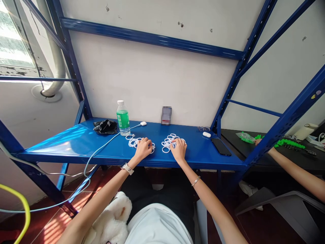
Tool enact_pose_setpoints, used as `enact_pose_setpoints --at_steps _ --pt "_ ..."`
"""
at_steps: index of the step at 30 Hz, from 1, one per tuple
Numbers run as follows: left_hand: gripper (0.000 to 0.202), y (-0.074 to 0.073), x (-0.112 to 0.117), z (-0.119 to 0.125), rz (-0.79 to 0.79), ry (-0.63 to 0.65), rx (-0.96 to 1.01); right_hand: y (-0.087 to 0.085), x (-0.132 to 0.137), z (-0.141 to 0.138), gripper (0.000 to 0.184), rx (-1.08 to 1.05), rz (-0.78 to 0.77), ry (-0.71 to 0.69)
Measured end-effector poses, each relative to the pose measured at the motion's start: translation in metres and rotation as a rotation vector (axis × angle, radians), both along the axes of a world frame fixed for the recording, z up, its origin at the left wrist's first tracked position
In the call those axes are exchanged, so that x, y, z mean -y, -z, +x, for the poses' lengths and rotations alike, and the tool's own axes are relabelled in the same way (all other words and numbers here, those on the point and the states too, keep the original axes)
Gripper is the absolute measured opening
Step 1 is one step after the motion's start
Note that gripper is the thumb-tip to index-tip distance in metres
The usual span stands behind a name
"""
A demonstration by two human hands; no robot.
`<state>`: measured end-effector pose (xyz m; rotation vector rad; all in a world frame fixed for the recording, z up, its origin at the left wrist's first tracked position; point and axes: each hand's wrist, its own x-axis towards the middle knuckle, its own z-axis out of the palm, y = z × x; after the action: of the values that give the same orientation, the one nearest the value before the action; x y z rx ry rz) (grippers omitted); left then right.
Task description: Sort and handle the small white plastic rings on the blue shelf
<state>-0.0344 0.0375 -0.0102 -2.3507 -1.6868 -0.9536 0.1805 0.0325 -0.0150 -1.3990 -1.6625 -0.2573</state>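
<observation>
- Left grip (144,148) sat on the right part of the left ring pile (133,143) — white rings showed to its left, plus a few at its right edge.
- Left fingers bent down; fingertips hard to make out, so couldn't tell if they pinched a ring or just touched.
- Right grip (179,148) lay over the right part of the right ring pile (166,146); most visible rings were left of it, some past the knuckles.
- Right fingers curled too — pinch or plain contact, couldn't tell.
- Both piles lay on the blue counter (196,150), near its front edge, a bare strip between them.
- Bottle (123,119) with green label stood upright just behind the left pile; black plastic bag (105,127) beside it.
- Black phone (221,146) and white case (206,134) lay right of the right grip, well apart from the rings.
</observation>
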Motion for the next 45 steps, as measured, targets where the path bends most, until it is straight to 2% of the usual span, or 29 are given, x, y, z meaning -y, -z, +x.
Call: enact_pose_setpoints --at_steps 12,20,25,34,45 --pt "0.020 0.004 -0.002 0.000 0.019 -0.011 -0.010 -0.001 0.001 0.000 0.007 0.002 -0.019 -0.021" --pt "0.019 0.002 0.000 0.001 0.052 0.058 0.075 -0.001 0.000 0.000 0.010 -0.001 0.028 -0.065" --pt "0.019 -0.003 0.002 0.000 0.058 0.145 0.137 -0.006 0.004 -0.002 0.011 0.032 0.046 -0.177" --pt "0.024 -0.006 0.002 0.000 0.013 0.298 0.208 -0.013 0.014 -0.007 0.019 0.297 0.021 -0.470" --pt "0.028 -0.009 0.014 0.019 -0.068 0.434 0.423 -0.013 0.013 -0.006 0.018 0.382 0.012 -0.533"
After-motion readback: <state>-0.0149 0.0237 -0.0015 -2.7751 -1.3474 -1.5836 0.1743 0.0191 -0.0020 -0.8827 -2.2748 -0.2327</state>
